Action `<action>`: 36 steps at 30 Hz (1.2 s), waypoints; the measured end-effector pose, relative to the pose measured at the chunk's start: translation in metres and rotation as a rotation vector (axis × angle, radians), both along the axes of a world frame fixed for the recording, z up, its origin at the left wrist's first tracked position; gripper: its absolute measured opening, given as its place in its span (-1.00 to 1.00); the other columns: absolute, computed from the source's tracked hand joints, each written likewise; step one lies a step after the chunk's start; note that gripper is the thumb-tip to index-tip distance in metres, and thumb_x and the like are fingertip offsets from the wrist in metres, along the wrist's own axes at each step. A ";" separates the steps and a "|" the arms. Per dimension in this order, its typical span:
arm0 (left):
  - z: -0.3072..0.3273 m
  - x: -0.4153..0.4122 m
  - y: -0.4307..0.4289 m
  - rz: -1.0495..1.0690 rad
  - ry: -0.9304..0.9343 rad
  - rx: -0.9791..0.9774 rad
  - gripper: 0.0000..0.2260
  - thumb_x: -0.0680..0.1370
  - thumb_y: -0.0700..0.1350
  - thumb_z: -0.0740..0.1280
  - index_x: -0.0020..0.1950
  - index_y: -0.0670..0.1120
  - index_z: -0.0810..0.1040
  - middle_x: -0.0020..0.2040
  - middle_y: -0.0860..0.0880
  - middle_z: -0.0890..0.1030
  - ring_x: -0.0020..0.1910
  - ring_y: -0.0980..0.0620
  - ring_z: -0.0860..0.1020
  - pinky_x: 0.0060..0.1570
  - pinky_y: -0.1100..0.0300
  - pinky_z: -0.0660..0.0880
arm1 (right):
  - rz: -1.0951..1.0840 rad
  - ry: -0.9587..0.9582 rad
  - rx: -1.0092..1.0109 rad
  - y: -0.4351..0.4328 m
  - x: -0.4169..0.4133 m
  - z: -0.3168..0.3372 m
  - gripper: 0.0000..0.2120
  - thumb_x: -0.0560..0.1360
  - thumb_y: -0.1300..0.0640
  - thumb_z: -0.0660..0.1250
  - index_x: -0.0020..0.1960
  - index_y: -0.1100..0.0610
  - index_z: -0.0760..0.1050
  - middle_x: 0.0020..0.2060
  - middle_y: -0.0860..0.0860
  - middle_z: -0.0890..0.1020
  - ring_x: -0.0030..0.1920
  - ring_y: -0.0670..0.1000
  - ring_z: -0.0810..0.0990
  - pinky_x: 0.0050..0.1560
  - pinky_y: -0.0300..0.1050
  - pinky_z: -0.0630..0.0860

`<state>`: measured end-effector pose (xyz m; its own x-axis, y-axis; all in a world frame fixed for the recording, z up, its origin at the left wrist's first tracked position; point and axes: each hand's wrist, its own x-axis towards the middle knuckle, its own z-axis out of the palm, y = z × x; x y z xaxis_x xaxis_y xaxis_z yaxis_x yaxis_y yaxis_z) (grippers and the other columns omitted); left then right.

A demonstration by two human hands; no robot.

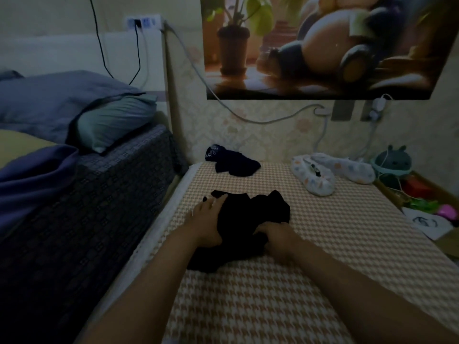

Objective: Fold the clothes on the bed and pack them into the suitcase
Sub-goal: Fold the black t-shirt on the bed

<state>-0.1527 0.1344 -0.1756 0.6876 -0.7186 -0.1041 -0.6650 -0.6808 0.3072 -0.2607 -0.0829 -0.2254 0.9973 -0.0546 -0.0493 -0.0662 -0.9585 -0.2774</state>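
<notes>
Our black crumpled cloth garment (248, 219) lies straight ahead on the beige houndstooth bed cover (273, 306), its long axis running from near left to far right. Our left hand (207, 220) presses flat on its left edge and reaches further. Our right hand (277, 238) bunches the near-right edge in curled fingers. We count two dark garments, the other a navy crumpled garment (232, 162) beyond, and two white spotted fabric pieces (330, 173). We see no suitcase.

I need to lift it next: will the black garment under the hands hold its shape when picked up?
Probably floppy: the black garment lies crumpled in soft folds. Likely light too, since it bunches easily under the right hand.
</notes>
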 end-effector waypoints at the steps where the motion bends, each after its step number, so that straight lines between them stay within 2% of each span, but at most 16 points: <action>1: -0.008 -0.004 -0.003 -0.022 -0.055 -0.011 -0.02 0.42 0.18 0.41 0.52 0.24 -0.30 0.59 0.01 -0.10 0.55 -0.14 -0.07 0.45 -0.27 0.03 | 0.007 -0.048 -0.017 -0.001 0.003 0.001 -0.81 0.54 0.12 0.24 0.08 -0.08 0.55 0.12 -0.04 0.58 0.15 0.07 0.52 0.26 0.10 0.41; 4: -0.029 -0.005 0.001 -0.107 -0.224 0.010 -0.09 0.47 0.16 0.38 0.55 0.21 -0.25 0.53 -0.05 0.19 0.45 -0.12 0.23 0.40 -0.14 0.23 | 0.045 -0.079 -0.033 -0.003 0.006 0.009 -0.79 0.52 0.19 0.27 0.12 0.05 0.55 0.04 0.03 0.56 0.04 0.07 0.54 0.09 -0.03 0.48; 6: -0.034 0.000 0.009 -0.134 -0.185 -0.070 -0.33 0.55 0.05 0.33 0.56 0.18 0.04 0.39 -0.02 0.44 0.26 -0.08 0.45 0.22 0.11 0.42 | 0.086 -0.038 0.057 -0.004 -0.001 0.014 -0.82 0.51 0.18 0.34 0.10 0.07 0.55 0.02 0.00 0.56 0.01 0.00 0.53 0.03 -0.20 0.46; 8: -0.026 -0.005 0.012 -0.129 -0.194 -0.018 -0.65 0.58 -0.03 0.30 0.38 0.05 0.48 0.20 -0.02 0.58 0.12 -0.05 0.53 0.02 0.22 0.44 | 0.105 0.049 0.126 -0.003 -0.014 0.021 -0.87 0.44 0.12 0.45 -0.03 0.03 0.55 -0.11 -0.10 0.56 -0.11 -0.11 0.51 -0.14 -0.36 0.41; 10: -0.014 -0.013 0.010 -0.127 -0.281 0.075 -0.83 0.55 -0.02 0.32 0.07 -0.01 0.64 -0.02 -0.03 0.62 -0.06 -0.02 0.54 -0.13 0.21 0.40 | 0.102 0.154 0.143 -0.002 -0.027 0.030 -0.79 0.35 0.03 0.55 -0.19 -0.03 0.50 -0.27 -0.17 0.50 -0.25 -0.17 0.45 -0.26 -0.35 0.36; 13: 0.002 -0.016 0.012 0.023 -0.355 0.291 -0.77 0.50 -0.06 0.32 -0.34 0.03 0.38 -0.33 0.05 0.39 -0.37 0.09 0.34 -0.32 0.17 0.26 | 0.081 0.338 0.278 0.003 -0.042 0.042 -0.74 0.32 -0.06 0.57 -0.06 -0.04 0.62 -0.29 -0.20 0.56 -0.24 -0.21 0.52 -0.17 -0.30 0.48; 15: 0.006 -0.025 0.017 0.149 -0.142 0.506 -0.81 0.46 -0.08 0.38 -0.30 0.00 0.41 -0.31 0.06 0.40 -0.39 0.12 0.32 -0.39 0.21 0.31 | 0.065 0.299 0.392 0.007 -0.050 0.040 -0.82 0.43 0.02 0.47 0.03 -0.02 0.67 -0.11 -0.17 0.65 -0.06 -0.16 0.59 0.04 -0.22 0.53; 17: 0.002 -0.038 0.018 0.102 0.002 0.632 -0.88 0.45 -0.07 0.42 -0.07 -0.05 0.55 -0.15 0.02 0.55 -0.28 0.09 0.45 -0.23 0.18 0.48 | 0.017 0.089 0.359 0.007 -0.052 0.033 -0.82 0.48 0.15 0.36 0.03 -0.03 0.65 0.07 -0.08 0.60 0.12 -0.04 0.55 0.19 -0.14 0.47; 19: -0.001 -0.047 0.018 -0.048 -0.071 0.503 -0.70 0.49 -0.07 0.38 0.19 -0.07 0.47 0.16 -0.07 0.51 -0.05 -0.01 0.45 -0.01 0.11 0.49 | 0.024 -0.004 0.219 0.005 -0.052 0.029 -0.58 0.44 0.20 0.35 0.26 -0.08 0.52 0.24 -0.05 0.44 0.30 0.01 0.39 0.34 -0.11 0.34; 21: -0.004 -0.048 0.018 -0.177 -0.191 0.271 -0.52 0.48 0.00 0.37 0.36 0.05 0.31 0.36 -0.07 0.30 0.22 -0.10 0.33 0.18 0.00 0.41 | 0.070 0.135 0.158 0.011 -0.052 0.026 -0.32 0.42 0.14 0.40 0.47 -0.13 0.26 0.42 -0.01 0.26 0.45 0.06 0.22 0.45 -0.02 0.23; 23: -0.007 -0.049 0.018 -0.267 -0.173 0.326 -0.48 0.48 0.00 0.38 0.42 0.17 0.32 0.47 -0.02 0.19 0.40 -0.12 0.22 0.34 -0.06 0.32 | 0.099 0.286 -0.011 0.019 -0.052 0.021 -0.16 0.43 0.06 0.43 0.53 -0.23 0.03 0.54 0.00 0.02 0.53 0.10 -0.01 0.50 0.14 0.08; 26: -0.017 -0.047 0.022 -0.216 -0.153 0.292 -0.75 0.50 -0.11 0.35 0.17 0.00 0.60 0.22 -0.05 0.53 0.18 -0.09 0.50 0.14 0.08 0.49 | 0.110 0.176 -0.232 0.027 -0.052 0.018 -0.12 0.44 0.07 0.44 0.53 -0.29 -0.04 0.56 -0.01 -0.21 0.55 0.08 -0.24 0.49 0.23 -0.16; 28: -0.013 -0.044 0.030 -0.158 -0.207 0.064 -0.91 0.47 -0.14 0.33 -0.13 -0.15 0.58 -0.10 -0.10 0.58 -0.11 -0.09 0.55 -0.07 0.04 0.54 | 0.159 0.112 -0.356 0.028 -0.051 0.018 -0.21 0.45 0.10 0.41 0.52 -0.24 0.07 0.56 0.02 -0.04 0.55 0.10 -0.07 0.49 0.21 -0.08; 31: 0.002 -0.044 0.044 -0.140 -0.232 -0.105 -0.79 0.47 -0.08 0.34 -0.30 -0.11 0.40 -0.30 -0.04 0.46 -0.31 0.02 0.43 -0.30 0.15 0.41 | 0.211 -0.013 -0.570 0.023 -0.048 0.025 -0.61 0.49 0.07 0.35 0.31 -0.09 0.45 0.21 0.04 0.47 0.26 0.10 0.41 0.30 0.08 0.21; 33: 0.012 -0.055 0.052 -0.136 -0.150 -0.099 -0.73 0.49 -0.06 0.33 -0.34 -0.08 0.34 -0.38 -0.01 0.39 -0.38 0.04 0.38 -0.36 0.17 0.26 | 0.136 -0.177 -0.610 0.016 -0.043 0.030 -0.81 0.32 0.02 0.52 -0.10 -0.04 0.59 -0.16 -0.03 0.60 -0.10 0.03 0.57 0.11 0.12 0.43; 36: 0.017 -0.072 0.049 -0.125 0.120 0.068 -0.80 0.52 0.05 0.34 -0.18 -0.06 0.54 -0.22 -0.02 0.52 -0.19 -0.04 0.52 -0.21 0.18 0.35 | -0.124 -0.246 -0.528 -0.009 -0.047 0.039 -0.62 0.18 0.06 0.61 -0.40 -0.04 0.36 -0.43 -0.06 0.53 -0.34 0.01 0.58 -0.11 0.13 0.56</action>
